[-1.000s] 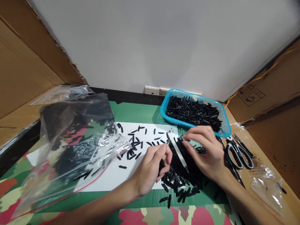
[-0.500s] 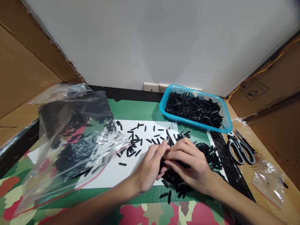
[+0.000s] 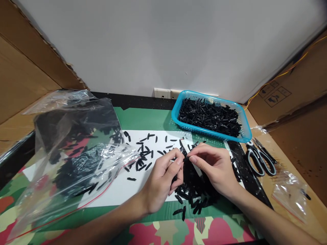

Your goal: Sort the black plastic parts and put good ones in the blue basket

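My left hand (image 3: 163, 178) is closed around black pieces, one of them poking out at its fingertips. Thumb and forefinger of my right hand (image 3: 214, 166) pinch the same small black piece (image 3: 186, 158), so the two hands nearly meet. Beneath them a heap of black pieces (image 3: 190, 183) covers the right part of a white sheet (image 3: 114, 195). A thin white stick (image 3: 185, 145) slants across the heap, partly hidden by my right hand. More black pieces (image 3: 143, 156) lie scattered on the sheet to the left.
A blue basket (image 3: 212, 132) full of black pieces stands at the back right. Scissors (image 3: 260, 161) and a small plastic bag (image 3: 291, 195) lie at the right. A large clear zip bag (image 3: 79, 163) with black pieces covers the left side. Cardboard (image 3: 30, 61) flanks both sides.
My right hand has moved slightly right and opened out from a cupped pose into a pinch, uncovering more of the heap. The view has shifted a little.
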`<state>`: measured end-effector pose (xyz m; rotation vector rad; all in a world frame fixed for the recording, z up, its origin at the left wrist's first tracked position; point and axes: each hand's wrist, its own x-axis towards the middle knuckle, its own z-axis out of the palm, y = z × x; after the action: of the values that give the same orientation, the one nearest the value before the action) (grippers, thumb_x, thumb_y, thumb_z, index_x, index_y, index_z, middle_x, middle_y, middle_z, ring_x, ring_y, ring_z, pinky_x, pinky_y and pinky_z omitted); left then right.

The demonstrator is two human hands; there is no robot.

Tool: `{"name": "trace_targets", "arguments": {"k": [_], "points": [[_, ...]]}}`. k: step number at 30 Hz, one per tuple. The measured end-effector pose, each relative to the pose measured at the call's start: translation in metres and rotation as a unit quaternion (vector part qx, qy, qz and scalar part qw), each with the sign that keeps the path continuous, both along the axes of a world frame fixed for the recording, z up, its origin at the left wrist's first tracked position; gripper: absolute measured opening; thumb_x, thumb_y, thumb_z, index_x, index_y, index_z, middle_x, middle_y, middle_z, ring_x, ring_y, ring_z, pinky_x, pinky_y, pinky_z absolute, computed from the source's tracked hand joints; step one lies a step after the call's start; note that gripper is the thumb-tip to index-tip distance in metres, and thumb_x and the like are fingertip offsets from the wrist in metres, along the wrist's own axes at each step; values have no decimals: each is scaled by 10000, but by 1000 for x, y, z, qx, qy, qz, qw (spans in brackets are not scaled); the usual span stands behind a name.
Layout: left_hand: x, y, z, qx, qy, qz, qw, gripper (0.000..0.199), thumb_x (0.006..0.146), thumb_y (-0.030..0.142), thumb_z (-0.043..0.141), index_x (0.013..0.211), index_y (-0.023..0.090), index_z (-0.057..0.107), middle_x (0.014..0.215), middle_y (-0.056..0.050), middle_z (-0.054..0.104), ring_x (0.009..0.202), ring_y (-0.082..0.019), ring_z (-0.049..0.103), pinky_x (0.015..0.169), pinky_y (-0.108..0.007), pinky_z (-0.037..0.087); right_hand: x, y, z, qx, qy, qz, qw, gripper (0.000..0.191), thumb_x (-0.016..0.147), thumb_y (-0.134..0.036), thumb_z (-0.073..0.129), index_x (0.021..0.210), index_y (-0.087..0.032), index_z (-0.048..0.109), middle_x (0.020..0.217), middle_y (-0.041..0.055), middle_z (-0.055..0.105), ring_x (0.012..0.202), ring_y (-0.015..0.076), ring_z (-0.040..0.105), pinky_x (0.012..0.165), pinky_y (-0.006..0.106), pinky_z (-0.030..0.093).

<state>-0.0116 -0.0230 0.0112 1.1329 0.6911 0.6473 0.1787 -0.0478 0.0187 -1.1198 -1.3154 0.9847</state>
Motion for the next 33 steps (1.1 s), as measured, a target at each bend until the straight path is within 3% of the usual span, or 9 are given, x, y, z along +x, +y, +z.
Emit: {"name": "trace_targets", "arguments": {"k": [7, 14, 33], "points": [[2, 0, 2, 17, 19, 16, 1000, 361, 1085, 533, 505, 881, 242, 445, 525, 112, 431, 399, -61, 292, 384, -155, 232, 0, -3, -1, -4, -30, 5, 1000, 122, 991, -285, 737, 940, -219, 827, 860, 35, 760, 734, 161, 653, 649, 288, 499], [3, 0, 3, 35, 28, 38, 998, 392, 1078, 552, 514, 857, 239, 435, 506, 115, 428, 391, -61, 306, 392, -160, 250, -2, -8, -1, 53, -89, -8, 995, 114, 986, -225, 719, 1061, -222, 804, 905, 53, 763, 767, 184, 689, 631, 303, 533], [2, 2, 0, 32, 28, 23, 999, 402, 1089, 546, 498, 847, 229, 446, 526, 109, 438, 409, -53, 325, 401, -147, 271, 1, -6, -2, 53, -142, 1, 988, 126, 1032, -237, 670, 946, -207, 758, 847, 26, 731, 729, 158, 625, 662, 300, 467]]}}
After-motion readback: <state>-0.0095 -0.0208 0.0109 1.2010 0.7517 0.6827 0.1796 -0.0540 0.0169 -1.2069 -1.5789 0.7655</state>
